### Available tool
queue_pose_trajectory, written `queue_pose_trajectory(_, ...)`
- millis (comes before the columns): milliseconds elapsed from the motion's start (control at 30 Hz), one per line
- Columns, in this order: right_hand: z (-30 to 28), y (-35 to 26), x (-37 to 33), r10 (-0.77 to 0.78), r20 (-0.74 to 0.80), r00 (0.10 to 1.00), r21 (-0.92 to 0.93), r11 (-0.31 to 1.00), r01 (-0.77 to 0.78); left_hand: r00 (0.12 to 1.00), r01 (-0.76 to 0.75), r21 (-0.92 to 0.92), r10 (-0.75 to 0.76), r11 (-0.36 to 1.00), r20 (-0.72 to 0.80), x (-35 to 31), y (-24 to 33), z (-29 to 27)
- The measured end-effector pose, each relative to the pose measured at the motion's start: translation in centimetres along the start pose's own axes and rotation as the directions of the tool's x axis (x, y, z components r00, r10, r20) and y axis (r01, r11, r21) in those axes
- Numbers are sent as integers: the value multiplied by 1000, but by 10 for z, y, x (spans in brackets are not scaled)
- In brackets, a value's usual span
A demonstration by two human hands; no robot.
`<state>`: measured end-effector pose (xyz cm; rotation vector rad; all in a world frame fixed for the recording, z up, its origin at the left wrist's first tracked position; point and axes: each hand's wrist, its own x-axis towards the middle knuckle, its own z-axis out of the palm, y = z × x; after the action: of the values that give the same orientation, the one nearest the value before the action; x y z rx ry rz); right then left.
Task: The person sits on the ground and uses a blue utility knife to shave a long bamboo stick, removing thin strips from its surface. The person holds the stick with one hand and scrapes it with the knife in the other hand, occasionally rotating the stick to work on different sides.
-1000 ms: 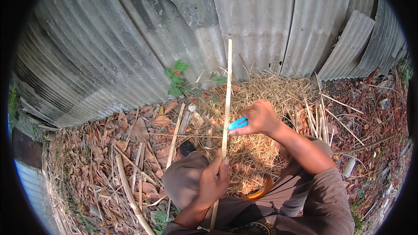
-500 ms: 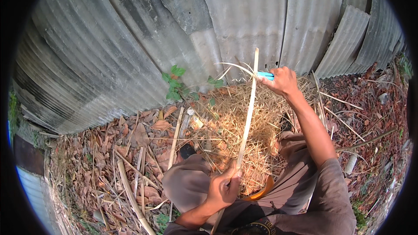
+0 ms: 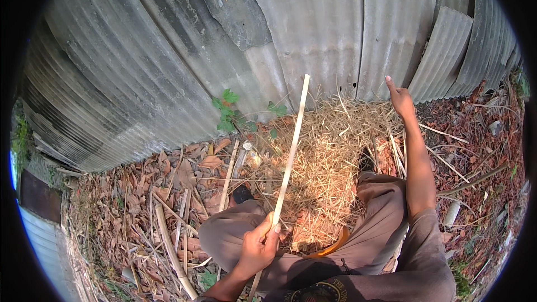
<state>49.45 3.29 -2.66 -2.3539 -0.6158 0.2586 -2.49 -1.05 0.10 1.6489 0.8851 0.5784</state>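
Since half a second ago, the pale bamboo strip [image 3: 289,154] has swung to the left and now leans from my lap up toward the corrugated metal fence [image 3: 313,33], its upper tip showing against the grey sheets. The thin curl that hung off its top earlier is gone. My left hand [image 3: 258,249] is clenched around the strip's lower part, thumb laid along it, just above my knees. My right hand [image 3: 401,99] has pulled away from the strip and is now stretched out at arm's length to the right, well apart from it, near the foot of the fence. I see its back and one raised finger; the blue-handled tool that showed in it before is no longer visible, and I cannot tell whether that hand is grasping anything or has let go.

Below the strip lies a heap of straw-coloured shavings [image 3: 330,156], spread between my legs and the fence. An orange curved piece [image 3: 330,246] rests on my grey-brown trousers [image 3: 380,218], touching the near edge of the heap. Left of the strip, a few more bamboo lengths [image 3: 168,246] lie among dry brown leaves [image 3: 128,212]. A small green plant [image 3: 226,113] grows at the base of the fence, just left of the strip's upper half.
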Motion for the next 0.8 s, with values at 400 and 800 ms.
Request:
queue_pose_trajectory(400, 40, -120, -195, -823, 159, 546, 161, 567, 808, 989, -129, -180, 113, 975, -95, 104, 49, 16)
queue_pose_trajectory(800, 93, -125, -205, -870, 213, 444, 139, 477, 868, 964, -151, -89, 126, 985, -233, 92, 4, 16)
